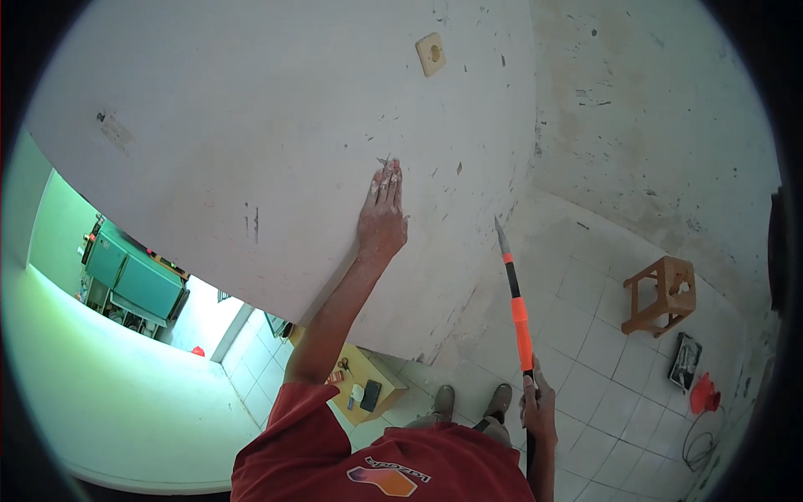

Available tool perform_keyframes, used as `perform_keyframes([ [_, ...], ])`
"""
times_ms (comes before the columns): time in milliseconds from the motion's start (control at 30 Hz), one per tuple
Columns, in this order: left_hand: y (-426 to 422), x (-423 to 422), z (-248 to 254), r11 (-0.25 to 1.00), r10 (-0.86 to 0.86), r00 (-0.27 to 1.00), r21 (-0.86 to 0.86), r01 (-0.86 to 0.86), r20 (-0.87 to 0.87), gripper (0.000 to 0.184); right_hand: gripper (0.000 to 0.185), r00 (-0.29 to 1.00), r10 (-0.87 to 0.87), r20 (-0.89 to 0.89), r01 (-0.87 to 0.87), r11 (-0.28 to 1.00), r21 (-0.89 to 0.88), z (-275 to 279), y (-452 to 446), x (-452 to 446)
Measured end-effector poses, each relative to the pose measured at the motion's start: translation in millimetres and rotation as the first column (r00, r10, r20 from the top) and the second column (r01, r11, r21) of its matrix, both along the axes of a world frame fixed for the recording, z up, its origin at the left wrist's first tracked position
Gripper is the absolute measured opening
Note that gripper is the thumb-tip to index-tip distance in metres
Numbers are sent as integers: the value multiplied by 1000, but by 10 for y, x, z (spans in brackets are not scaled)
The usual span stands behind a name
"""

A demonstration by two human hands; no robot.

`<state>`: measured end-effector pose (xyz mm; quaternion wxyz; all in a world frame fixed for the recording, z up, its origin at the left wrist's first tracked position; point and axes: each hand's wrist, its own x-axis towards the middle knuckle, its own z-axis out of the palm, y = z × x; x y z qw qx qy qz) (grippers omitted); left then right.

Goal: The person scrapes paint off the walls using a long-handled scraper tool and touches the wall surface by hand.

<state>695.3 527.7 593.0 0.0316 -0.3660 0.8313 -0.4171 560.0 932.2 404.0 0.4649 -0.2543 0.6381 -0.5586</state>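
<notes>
My left hand [385, 211] lies against the white wall [284, 109], fingers stretched out and whitened with dust or filler. A small dark chipped mark [383, 161] shows by its fingertips. Low on the right, my right hand [538, 403] is wrapped round the handle of a long tool [520, 322] with orange and black sections. The tool's narrow grey blade [502, 237] points up toward the base of the wall, near dark scuffs; whether it touches the wall I cannot tell. The tool's lower end runs along my right forearm.
A beige wall socket [432, 54] sits high up. To the right are a brown stool [665, 294], a black paint tray [685, 361], a red object [704, 393] and a cable [696, 443]. A yellow table [391, 386] holds scissors and a phone. A teal fridge [136, 272] stands beyond.
</notes>
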Motion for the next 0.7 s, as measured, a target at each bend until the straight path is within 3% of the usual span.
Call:
perform_keyframes([
  [233,6,39,-190,994,-63,997,83,67,-48,100,56,996,45,-72,-43,998,40,142,-18,-97],
  [300,24,65,-276,965,-79,997,248,79,-10,98,59,998,38,-51,-38,999,-5,23,-29,-85],
  [433,132,64,-188,950,-139,975,255,181,-174,98,57,999,47,-22,-45,996,75,121,-26,-109],
  [500,159,41,-44,969,-166,938,128,213,-305,99,58,998,58,-13,-57,994,89,172,-43,-121],
  [700,105,108,-51,989,-85,984,103,102,-155,99,58,996,90,-12,-89,993,80,209,-112,-135],
])
